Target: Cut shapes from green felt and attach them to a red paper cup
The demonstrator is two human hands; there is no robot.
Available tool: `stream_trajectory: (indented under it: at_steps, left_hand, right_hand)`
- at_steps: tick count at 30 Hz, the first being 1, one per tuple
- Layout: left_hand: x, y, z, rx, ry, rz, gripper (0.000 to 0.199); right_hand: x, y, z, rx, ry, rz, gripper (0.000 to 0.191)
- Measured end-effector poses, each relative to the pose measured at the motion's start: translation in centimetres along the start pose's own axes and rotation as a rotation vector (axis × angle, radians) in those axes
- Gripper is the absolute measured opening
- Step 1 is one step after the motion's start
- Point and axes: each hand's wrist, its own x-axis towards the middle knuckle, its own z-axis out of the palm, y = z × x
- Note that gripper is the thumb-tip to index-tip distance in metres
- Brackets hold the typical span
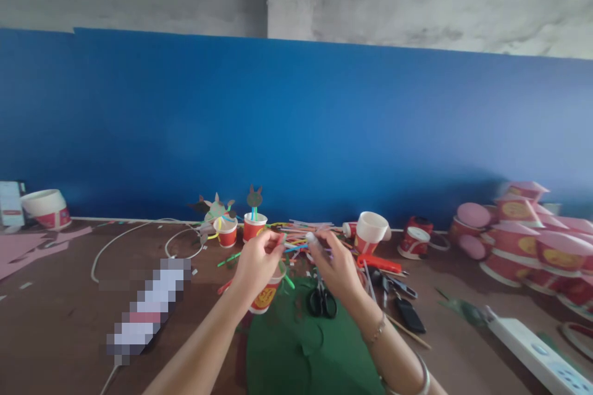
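Observation:
My left hand (262, 259) is closed in a pinch above a red paper cup (265, 299). A tiny green bit shows at its fingertips, too small to name. Across a narrow gap, my right hand (337, 262) has its thumb and fingers drawn together. Something whitish shows at its thumb tip; I cannot make out what it is. Beneath the hands, black-handled scissors (322, 302) lie on a green sheet (287, 358). Behind them spreads a heap of coloured sticks or straws (301, 234).
Paper cups with animal-shaped cutouts (254, 197) stand at the back, near a white cup (370, 231). To the right lie an orange-red tool (380, 263), a black key fob (409, 315), a power strip (537, 345) and stacked pink-topped cups (519, 241). A phone (151, 308) lies left.

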Motion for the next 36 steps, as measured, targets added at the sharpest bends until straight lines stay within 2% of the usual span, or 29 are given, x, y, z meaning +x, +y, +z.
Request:
stream_trajectory:
  at_steps: [3,6,12,17,20,23,26,36]
  left_hand:
    - [-0.3,0.3,0.5,-0.057,-0.011,0.008,0.016]
    - [-0.4,0.7,0.9,-0.171,-0.049,-0.025,0.016]
    - [-0.4,0.8,1.2,-0.331,-0.093,-0.116,0.018]
    - [-0.4,0.7,1.1,-0.333,-0.07,-0.157,0.016]
    - [-0.4,0.9,1.0,-0.32,-0.039,-0.174,0.013]
    - [-0.4,1.1,1.0,-0.346,-0.068,-0.169,0.015]
    - [-0.6,1.0,1.1,-0.364,-0.107,-0.151,0.018]
    - [-0.6,0.8,1.3,-0.4,-0.111,-0.232,0.024]
  right_hand:
    - [-0.7,-1.8,0.2,0.038,-0.075,-0.048,0.02]
    - [-1.0,-2.2,0.5,0.026,-0.115,-0.056,0.018]
    - [-1.0,-2.2,0.6,-0.086,-0.091,-0.088,0.017]
    - [-1.1,-2.0,0.7,-0.22,-0.039,-0.091,0.018]
    - [-1.0,-1.8,0.4,-0.193,0.039,-0.044,0.018]
    - [-0.9,-2.1,0.1,-0.082,-0.027,-0.084,0.019]
    - [-1.0,-2.4,0.1,-0.078,-0.1,-0.139,0.018]
    - [-1.0,-2.5,0.3,-0.285,-0.045,-0.216,0.016]
